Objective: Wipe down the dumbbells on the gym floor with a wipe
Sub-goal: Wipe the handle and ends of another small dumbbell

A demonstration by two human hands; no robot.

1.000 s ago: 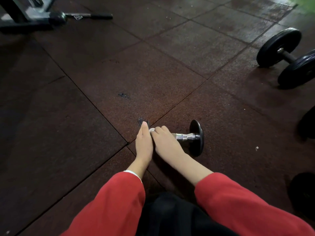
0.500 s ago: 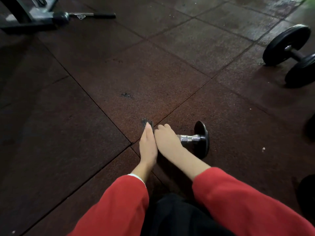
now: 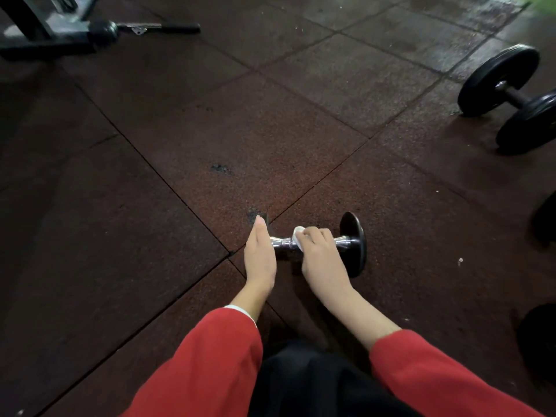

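A small dumbbell [image 3: 355,242] with black end plates and a chrome handle lies on the dark rubber floor in front of me. My left hand [image 3: 260,254] rests flat with straight fingers against its left plate, which it mostly hides. My right hand [image 3: 320,254] curls over the handle's middle and holds a white wipe [image 3: 298,236] against the chrome. A short stretch of handle shows between the hands. Both forearms wear red sleeves.
A larger black dumbbell [image 3: 511,94] lies at the upper right. Dark round plates [image 3: 544,218] show at the right edge. A machine base with a bar [image 3: 90,31] sits at the top left. Floor tiles spread around me.
My right hand has slid with the wipe to the right along the handle, away from my left hand. Chrome now shows between the hands. My left hand stays on the left plate.
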